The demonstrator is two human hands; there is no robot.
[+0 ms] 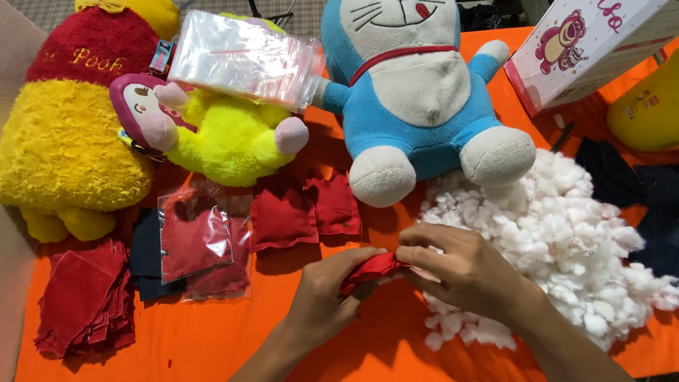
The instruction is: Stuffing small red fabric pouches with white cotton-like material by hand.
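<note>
Orange cloth (212, 339) covers the work surface, crowded with toys and sewing bits. Both hands meet low centre: left hand (327, 293) and right hand (460, 265) each pinch the same small red fabric piece (371, 269), fingers closed on it, piece bunched between them just above the cloth. Right hand lies against the near edge of a big heap of white stuffing (566, 240), which spreads over the right side.

Behind the hands, two flat red pouches (304, 209) lie side by side, touching. Left of those, a clear plastic bag with red fabric inside (194, 240) rests partly on dark navy pieces (145, 258). Far left near corner, a stack of dark red fabric squares (85, 297).

Back row: large yellow bear plush in a red shirt (71, 134) at far left, a smaller yellow plush with a pink face (212, 131) leaning against it, and a pack of clear plastic bags (244, 60) lying on top of the smaller one. Blue and white cat plush (417, 99) sits centre back, feet touching the stuffing heap. White and pink cardboard box (587, 49) at upper right. Dark fabric pieces (636, 184) on right edge, beside the stuffing. Yellow object (647, 106) at far right, cut off; cannot tell what.
</note>
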